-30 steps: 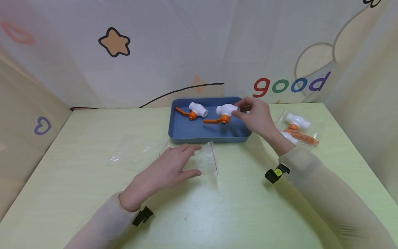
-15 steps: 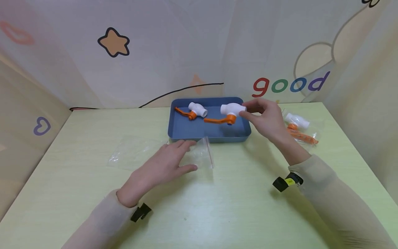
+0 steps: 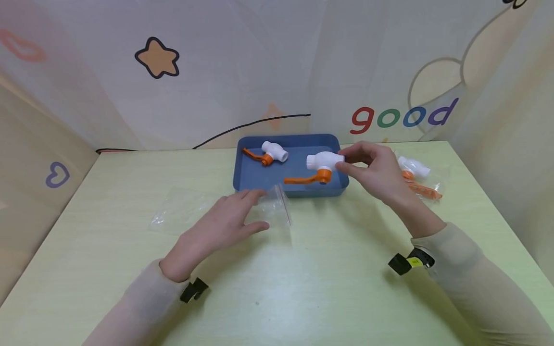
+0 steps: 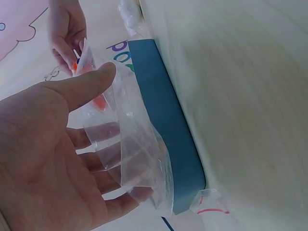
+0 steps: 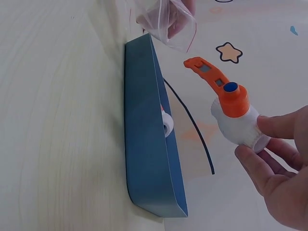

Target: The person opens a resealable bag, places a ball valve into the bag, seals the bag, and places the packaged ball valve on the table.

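In the head view my right hand [image 3: 377, 170] pinches one end of a white ball valve [image 3: 323, 160] with an orange lever handle. The right wrist view shows thumb and fingertips on the white body [image 5: 236, 126], with the orange handle [image 5: 211, 74] pointing away. My left hand [image 3: 220, 218] has thumb and fingers spread apart. A clear zip bag [image 3: 274, 204] with a red seal line lies against its fingers, which show through the plastic [image 4: 137, 149] in the left wrist view. Another ball valve [image 3: 274, 152] lies in the blue tray [image 3: 290, 192].
A flat clear bag [image 3: 177, 211] lies on the table [image 3: 277, 298] left of the tray. Right of the tray, beyond my right hand, is a bagged valve [image 3: 415, 168] with orange parts. A printed curtain [image 3: 242, 72] stands behind the table.
My right hand has drawn the held ball valve slightly right, then lower toward the tray's front. The left hand and its clear bag have shifted a little left and away from me.
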Available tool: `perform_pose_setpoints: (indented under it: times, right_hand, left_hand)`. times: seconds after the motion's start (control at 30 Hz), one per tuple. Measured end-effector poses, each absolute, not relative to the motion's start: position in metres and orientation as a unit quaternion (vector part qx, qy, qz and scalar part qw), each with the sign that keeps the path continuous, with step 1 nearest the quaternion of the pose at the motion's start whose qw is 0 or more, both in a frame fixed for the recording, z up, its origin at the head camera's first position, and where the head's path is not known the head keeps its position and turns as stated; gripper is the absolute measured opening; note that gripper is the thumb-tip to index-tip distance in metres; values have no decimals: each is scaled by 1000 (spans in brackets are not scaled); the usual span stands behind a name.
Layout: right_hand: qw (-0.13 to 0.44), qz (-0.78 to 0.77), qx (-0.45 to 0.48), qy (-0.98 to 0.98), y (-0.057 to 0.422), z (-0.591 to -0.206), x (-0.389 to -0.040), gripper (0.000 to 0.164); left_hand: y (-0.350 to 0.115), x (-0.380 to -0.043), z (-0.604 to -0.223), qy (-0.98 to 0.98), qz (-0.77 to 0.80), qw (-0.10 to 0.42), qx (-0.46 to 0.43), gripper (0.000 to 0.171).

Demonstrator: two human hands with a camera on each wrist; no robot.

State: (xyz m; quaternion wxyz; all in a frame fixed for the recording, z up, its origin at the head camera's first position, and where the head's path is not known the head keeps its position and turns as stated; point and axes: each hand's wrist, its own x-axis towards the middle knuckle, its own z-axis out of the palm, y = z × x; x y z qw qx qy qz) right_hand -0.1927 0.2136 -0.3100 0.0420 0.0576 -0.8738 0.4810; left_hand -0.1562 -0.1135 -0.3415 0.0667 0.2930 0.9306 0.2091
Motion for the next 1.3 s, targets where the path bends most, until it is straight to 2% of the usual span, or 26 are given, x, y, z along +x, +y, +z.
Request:
perform_pose_setpoints:
  times: [0.37, 0.67, 1.3]
  right_hand:
    - [15, 499, 83, -862, 212, -311, -185, 31]
    - [16, 517, 134, -845, 206, -319, -182, 25]
    - [-8, 522, 155, -839, 197, -327, -176, 22]
  left_hand:
    - [-113, -160, -342, 936, 232, 57, 260, 69]
    - [-110, -162, -341, 932, 238, 41, 270, 69]
    - [-103, -164, -340, 927, 231, 36, 292, 68]
